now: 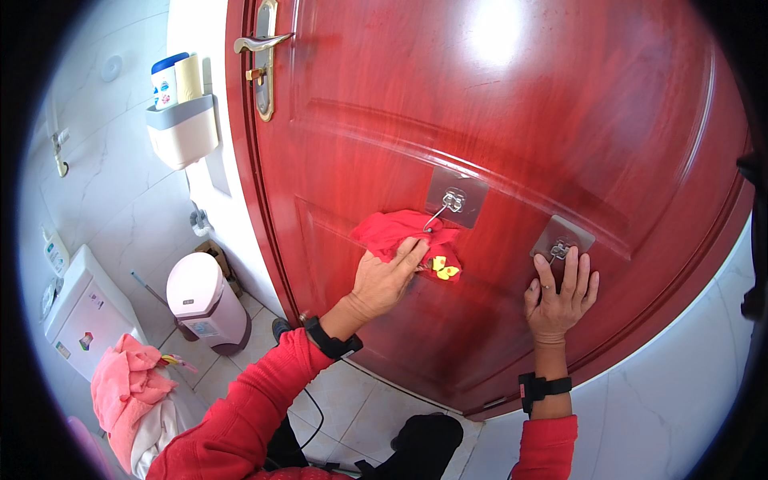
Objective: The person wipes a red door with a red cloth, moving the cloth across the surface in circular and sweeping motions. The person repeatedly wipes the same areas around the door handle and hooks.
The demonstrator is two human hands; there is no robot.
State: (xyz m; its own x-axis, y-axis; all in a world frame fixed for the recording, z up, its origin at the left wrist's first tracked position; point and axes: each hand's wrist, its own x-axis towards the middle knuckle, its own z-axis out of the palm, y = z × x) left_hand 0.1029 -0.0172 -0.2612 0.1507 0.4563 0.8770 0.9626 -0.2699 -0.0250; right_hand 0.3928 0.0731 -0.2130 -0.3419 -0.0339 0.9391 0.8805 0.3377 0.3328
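Observation:
My left hand point(390, 276) is at a crumpled red cloth point(393, 231) with yellow flower-like pieces point(444, 268), its fingers bent against the cloth just under a metal hook point(453, 201). That hook is fixed on a clear adhesive plate, and its curved tip lies over the cloth; whether the cloth hangs on it I cannot tell. To the right, my right hand point(561, 294) has its fingers spread against the red wooden door point(372, 144), with the fingertips at the lower edge of a second adhesive hook point(561, 247). Nothing shows in that hand.
A lever handle point(262, 43) sits at the door's upper left. On the wall hangs a storage box point(183, 132) with a bottle. Below at left stand a pink lidded bin point(207, 300), a white cabinet point(93, 312) and a pile with a pink towel point(129, 390). A dark cable crosses the floor.

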